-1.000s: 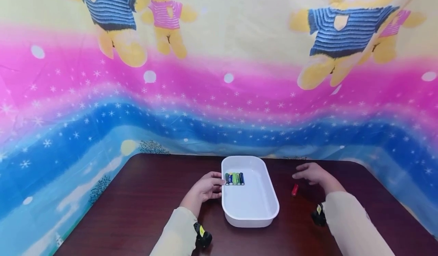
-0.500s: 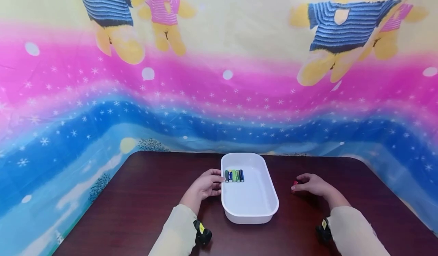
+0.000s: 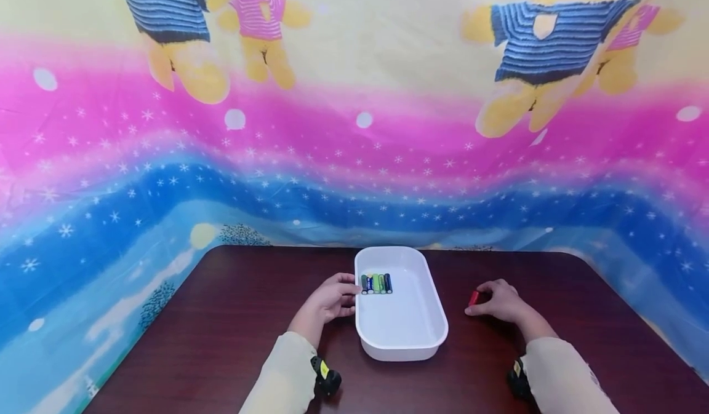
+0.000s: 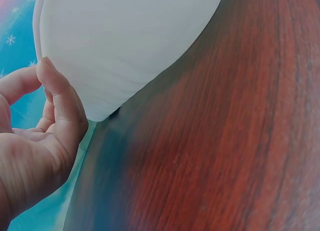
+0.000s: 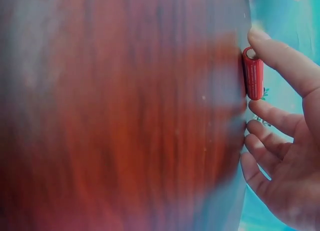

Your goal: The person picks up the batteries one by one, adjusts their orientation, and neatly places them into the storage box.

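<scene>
A deep white plastic tray (image 3: 401, 340) stands on the dark wooden table. My left hand (image 3: 332, 297) is at its left side and pinches the rim, a fingertip lapping over the edge. In the left wrist view my left fingers (image 4: 62, 96) lie against the tray's wall. Inside the tray, several green and dark blue batteries (image 3: 376, 283) lie side by side by the left wall. To the right of the tray a red battery (image 5: 254, 76) rests on the table. My right hand (image 3: 501, 300) reaches around it, thumb at one end and index finger near the other; whether both touch is unclear.
The dark reddish-brown table (image 3: 249, 340) has rounded far corners. Behind it hangs a cloth (image 3: 310, 143) printed with bears and snowflakes. A small black camera (image 3: 327, 380) sits on the left wrist, another camera (image 3: 517, 380) on the right.
My right hand has come down from above the red battery, and its thumb and index finger are now at either end of it. My left hand and the tray look unchanged.
</scene>
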`<move>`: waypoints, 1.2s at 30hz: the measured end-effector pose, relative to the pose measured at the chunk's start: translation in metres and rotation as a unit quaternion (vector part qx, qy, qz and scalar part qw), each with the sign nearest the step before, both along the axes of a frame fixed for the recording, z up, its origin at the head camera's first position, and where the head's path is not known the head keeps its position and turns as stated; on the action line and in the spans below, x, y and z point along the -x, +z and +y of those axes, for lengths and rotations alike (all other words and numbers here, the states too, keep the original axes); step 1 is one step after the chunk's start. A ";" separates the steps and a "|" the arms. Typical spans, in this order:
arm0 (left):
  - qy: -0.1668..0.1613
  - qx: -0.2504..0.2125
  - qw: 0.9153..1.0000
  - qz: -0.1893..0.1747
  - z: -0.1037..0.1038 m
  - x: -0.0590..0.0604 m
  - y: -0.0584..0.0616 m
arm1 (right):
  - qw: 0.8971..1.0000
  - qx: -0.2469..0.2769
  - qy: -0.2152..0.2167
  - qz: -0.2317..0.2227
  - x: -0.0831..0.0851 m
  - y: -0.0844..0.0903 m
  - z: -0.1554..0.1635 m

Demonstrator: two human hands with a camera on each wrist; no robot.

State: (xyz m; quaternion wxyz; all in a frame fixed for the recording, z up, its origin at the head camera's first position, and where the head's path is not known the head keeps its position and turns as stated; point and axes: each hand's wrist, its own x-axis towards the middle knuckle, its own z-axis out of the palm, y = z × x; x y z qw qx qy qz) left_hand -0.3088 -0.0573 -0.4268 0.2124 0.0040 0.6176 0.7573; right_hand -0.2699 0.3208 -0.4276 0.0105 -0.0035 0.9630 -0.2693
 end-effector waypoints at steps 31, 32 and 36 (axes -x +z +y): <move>-0.002 -0.006 1.000 -0.002 0.000 0.000 -0.001 | 1.000 0.006 -0.007 0.007 0.000 0.001 -0.003; -0.003 -0.007 1.000 -0.002 0.000 0.001 -0.001 | 1.000 0.008 -0.009 0.007 0.001 0.002 -0.003; -0.004 -0.007 1.000 -0.003 0.000 0.001 -0.001 | 0.999 0.034 -0.024 0.010 0.005 0.003 -0.005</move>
